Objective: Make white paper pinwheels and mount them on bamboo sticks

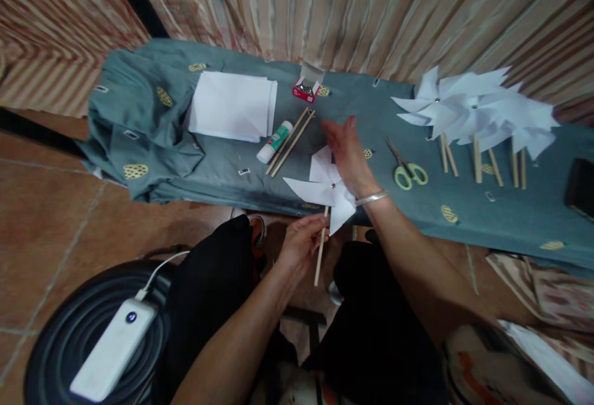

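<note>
Two hands work one pinwheel (325, 188): left hand (301, 241) pinches its stick, right hand (346, 151) spread wide beside it.

Left hand (301, 241) pinching pinwheel stick (320, 255), right hand (346, 154) spread behind paper pinwheel (325, 190), scissors (406, 167) nearby

Your left hand (301, 241): forearm reached in from below, fingers pinched shut, thumb uppermost. Your right hand (346, 151): arm extended forward and up from the lower right, palm flat, fingers straight and together, a bangle (371, 197) at the wrist.
</note>
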Motion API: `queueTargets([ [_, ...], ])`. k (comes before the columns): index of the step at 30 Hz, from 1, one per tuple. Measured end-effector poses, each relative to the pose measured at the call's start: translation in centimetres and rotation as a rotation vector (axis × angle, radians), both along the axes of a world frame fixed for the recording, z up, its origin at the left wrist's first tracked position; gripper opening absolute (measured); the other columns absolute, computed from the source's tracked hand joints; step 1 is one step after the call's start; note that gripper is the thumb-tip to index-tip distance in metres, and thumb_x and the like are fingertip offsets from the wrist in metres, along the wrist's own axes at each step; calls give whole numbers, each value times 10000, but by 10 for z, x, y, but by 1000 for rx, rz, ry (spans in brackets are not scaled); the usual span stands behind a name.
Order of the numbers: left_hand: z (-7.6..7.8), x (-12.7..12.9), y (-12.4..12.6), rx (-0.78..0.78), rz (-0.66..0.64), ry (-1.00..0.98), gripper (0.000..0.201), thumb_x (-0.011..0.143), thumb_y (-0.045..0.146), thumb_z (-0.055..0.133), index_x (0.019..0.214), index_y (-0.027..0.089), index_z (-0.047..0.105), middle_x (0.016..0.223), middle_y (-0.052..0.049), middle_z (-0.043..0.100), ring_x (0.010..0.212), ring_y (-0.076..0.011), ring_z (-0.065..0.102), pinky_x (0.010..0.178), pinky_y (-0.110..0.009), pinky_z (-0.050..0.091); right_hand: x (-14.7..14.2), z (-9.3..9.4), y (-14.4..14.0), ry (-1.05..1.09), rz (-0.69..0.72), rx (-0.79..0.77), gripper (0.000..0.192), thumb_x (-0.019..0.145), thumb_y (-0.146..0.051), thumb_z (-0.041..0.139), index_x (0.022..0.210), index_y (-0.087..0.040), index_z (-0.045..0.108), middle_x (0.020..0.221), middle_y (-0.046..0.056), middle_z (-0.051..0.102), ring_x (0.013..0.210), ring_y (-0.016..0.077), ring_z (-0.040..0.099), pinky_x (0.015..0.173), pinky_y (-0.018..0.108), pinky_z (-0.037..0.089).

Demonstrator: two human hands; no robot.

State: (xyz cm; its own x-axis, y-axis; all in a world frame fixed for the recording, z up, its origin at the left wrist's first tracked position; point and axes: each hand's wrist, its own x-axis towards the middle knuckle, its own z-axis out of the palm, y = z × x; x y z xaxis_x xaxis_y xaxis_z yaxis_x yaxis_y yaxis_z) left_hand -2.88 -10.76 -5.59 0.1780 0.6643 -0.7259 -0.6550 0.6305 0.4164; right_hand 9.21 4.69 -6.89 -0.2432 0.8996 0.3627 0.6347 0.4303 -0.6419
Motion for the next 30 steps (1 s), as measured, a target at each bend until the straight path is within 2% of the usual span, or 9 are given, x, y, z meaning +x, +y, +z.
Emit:
queueTargets([
  [4,2,0,1,-6,2,9,116,612,97,804,689,106,717,571,-14,663,476,-60,555,508,-168,453,8,1,9,91,110,-124,921,899,-517,-254,1483,-217,393,1406,108,567,1308,256,533,1051,549,425],
  [8,4,-1,1,-11,-6,8,65,649,74,759,691,101,716,546,-7,646,459,-55,547,495,-156,452,9,22,-1,319,78,-278,968,900,-557,-237,1353,-215,546,1334,92,628,1265,223,573,1010,507,478],
  [11,4,-1,1,-9,-1,3,72,647,60,758,688,96,711,562,-6,650,458,-50,547,489,-148,454,14,36,-15,455,21,-323,647,944,-662,240,1183,-223,651,1235,77,685,1163,229,634,975,446,516],
  [13,4,-2,2,-8,8,2,74,648,50,758,684,88,706,571,-10,652,461,-49,552,487,-144,456,21,41,-24,434,0,-305,433,834,-588,586,1015,-214,707,1081,69,735,1038,244,674,926,430,537],
  [14,4,-2,2,-10,14,2,69,654,44,752,683,85,704,571,-11,651,460,-49,553,485,-143,456,25,42,-29,379,-15,-275,350,804,-521,652,952,-211,717,1023,64,742,994,248,680,917,435,536],
  [17,4,-2,2,-16,32,3,70,666,23,732,684,83,701,571,-10,649,460,-51,558,487,-144,461,33,38,-40,64,-81,-80,228,879,-355,573,989,-210,710,1120,88,709,1105,267,631,1017,474,467],
  [20,5,-1,3,-17,42,6,83,691,2,695,679,84,699,570,-11,651,451,-49,555,481,-142,454,31,30,-43,-138,-138,33,333,938,-287,450,1199,-184,627,1364,132,579,1331,290,470,1116,525,363],
  [23,4,0,3,-16,34,12,112,733,-3,645,684,80,701,552,-15,645,440,-49,551,471,-139,446,20,23,-40,-239,-174,52,383,965,-291,386,1285,-181,564,1452,138,491,1385,299,396,1121,548,349],
  [30,1,0,3,1,29,11,70,713,15,685,701,80,705,565,-17,647,456,-53,556,486,-144,456,-6,27,-33,-381,-172,22,394,988,-279,342,1263,-97,558,1431,210,482,1370,318,407,1116,500,350],
])
